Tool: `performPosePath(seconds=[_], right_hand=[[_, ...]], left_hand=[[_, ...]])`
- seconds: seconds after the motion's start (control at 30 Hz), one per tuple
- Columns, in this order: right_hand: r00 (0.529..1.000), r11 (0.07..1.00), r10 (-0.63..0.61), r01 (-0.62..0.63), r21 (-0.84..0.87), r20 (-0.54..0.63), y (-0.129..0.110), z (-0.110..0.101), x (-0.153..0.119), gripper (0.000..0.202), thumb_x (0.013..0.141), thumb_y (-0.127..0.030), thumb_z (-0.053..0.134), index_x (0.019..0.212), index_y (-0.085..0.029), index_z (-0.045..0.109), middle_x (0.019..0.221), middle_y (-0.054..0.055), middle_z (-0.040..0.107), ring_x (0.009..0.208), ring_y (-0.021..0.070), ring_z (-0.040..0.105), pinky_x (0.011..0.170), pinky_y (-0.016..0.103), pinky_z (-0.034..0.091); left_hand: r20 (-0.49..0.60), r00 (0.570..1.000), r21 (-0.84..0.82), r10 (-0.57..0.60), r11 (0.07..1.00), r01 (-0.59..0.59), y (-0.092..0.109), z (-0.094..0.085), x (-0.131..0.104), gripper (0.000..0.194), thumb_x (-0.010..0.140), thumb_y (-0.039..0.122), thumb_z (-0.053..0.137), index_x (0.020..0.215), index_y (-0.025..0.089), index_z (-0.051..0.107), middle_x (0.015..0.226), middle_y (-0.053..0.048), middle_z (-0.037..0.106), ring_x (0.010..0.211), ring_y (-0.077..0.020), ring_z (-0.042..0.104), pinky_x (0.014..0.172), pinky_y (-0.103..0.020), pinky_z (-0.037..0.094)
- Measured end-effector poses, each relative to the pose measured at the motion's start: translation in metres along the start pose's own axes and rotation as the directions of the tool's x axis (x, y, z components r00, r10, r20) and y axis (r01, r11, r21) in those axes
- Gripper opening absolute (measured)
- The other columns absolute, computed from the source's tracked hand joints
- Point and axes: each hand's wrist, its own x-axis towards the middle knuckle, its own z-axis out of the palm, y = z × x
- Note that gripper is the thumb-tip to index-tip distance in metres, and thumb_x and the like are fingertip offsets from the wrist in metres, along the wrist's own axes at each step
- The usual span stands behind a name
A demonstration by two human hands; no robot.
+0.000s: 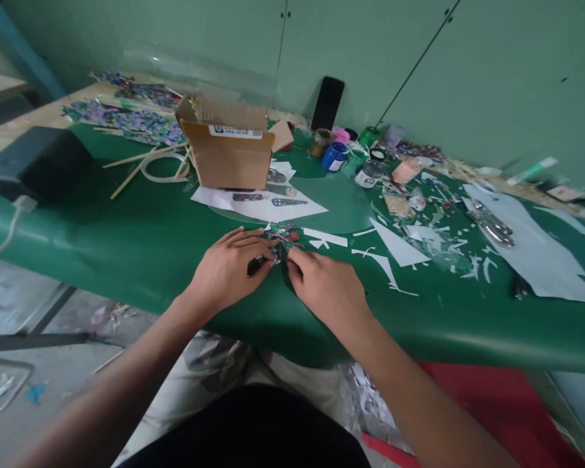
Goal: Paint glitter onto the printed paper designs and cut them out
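Observation:
My left hand (pixel 231 266) lies at the front of the green table, its fingers bent over a small multicoloured patterned piece (pixel 288 235) with a red spot. Beneath its thumb shows something black (pixel 255 265), partly hidden. From the other side my right hand (pixel 327 279) is closed, with thumb and forefinger pinched at the near edge of that same piece. Fingers cover much of the piece, so its full shape is hidden. Just beyond it, white paper strips (pixel 325 236) lie flat. Behind the hands, a white sheet (pixel 305 207) bears several small patterned shapes.
An open cardboard box (pixel 231 156) stands behind the sheet. Paint jars (pixel 335 157) and a dark phone (pixel 327 104) are at the back. Paper scraps (pixel 400 244) and a metal folding tool (pixel 492 224) lie right; a black box-shaped device (pixel 36 162) and wooden sticks (pixel 132 174) left.

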Motion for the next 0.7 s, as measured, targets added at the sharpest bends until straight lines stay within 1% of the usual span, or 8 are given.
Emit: performPosePath(seconds=[0.17, 0.33, 0.53, 0.7], right_hand=[[0.999, 0.999, -0.041, 0.041, -0.009, 0.005, 0.0015, -0.0003, 0.0006, 0.023, 0.093, -0.024, 0.042, 0.089, -0.02, 0.064, 0.06, 0.001, 0.06, 0.047, 0.0111, 0.048, 0.044, 0.028, 0.012], [0.999, 1.0, -0.007, 0.008, 0.006, -0.031, 0.0017, 0.0039, -0.0006, 0.024, 0.094, -0.025, 0.04, 0.09, -0.02, 0.063, 0.063, 0.002, 0.063, 0.047, 0.0111, 0.049, 0.045, 0.028, 0.013], [0.999, 1.0, -0.007, 0.008, 0.018, -0.047, 0.0011, 0.0052, -0.0011, 0.023, 0.093, -0.025, 0.041, 0.088, -0.02, 0.063, 0.062, 0.002, 0.062, 0.046, 0.0107, 0.047, 0.044, 0.028, 0.013], [1.0, 1.0, -0.024, 0.024, -0.004, -0.013, 0.0004, 0.0026, 0.0001, 0.022, 0.092, -0.025, 0.042, 0.087, -0.02, 0.063, 0.06, 0.0, 0.059, 0.046, 0.011, 0.046, 0.043, 0.028, 0.012]], left_hand=[[0.002, 1.0, -0.005, -0.015, 1.0, 0.015, 0.0006, 0.0, 0.0006, 0.012, 0.087, 0.023, 0.057, 0.087, 0.024, 0.069, 0.109, 0.001, 0.075, 0.116, -0.0226, 0.064, 0.106, -0.048, 0.047], [0.001, 1.0, -0.008, -0.014, 1.0, 0.014, 0.0004, -0.0004, 0.0008, 0.012, 0.087, 0.023, 0.057, 0.087, 0.024, 0.069, 0.108, 0.001, 0.075, 0.115, -0.0225, 0.065, 0.105, -0.048, 0.047], [0.006, 1.0, -0.011, -0.016, 1.0, 0.016, -0.0007, -0.0002, 0.0005, 0.013, 0.087, 0.024, 0.056, 0.087, 0.025, 0.069, 0.108, 0.0, 0.075, 0.116, -0.0214, 0.064, 0.106, -0.047, 0.047], [0.009, 1.0, -0.011, -0.015, 1.0, 0.015, -0.0003, -0.0005, 0.0005, 0.012, 0.087, 0.023, 0.057, 0.087, 0.024, 0.069, 0.109, 0.0, 0.075, 0.116, -0.022, 0.064, 0.106, -0.048, 0.047]])
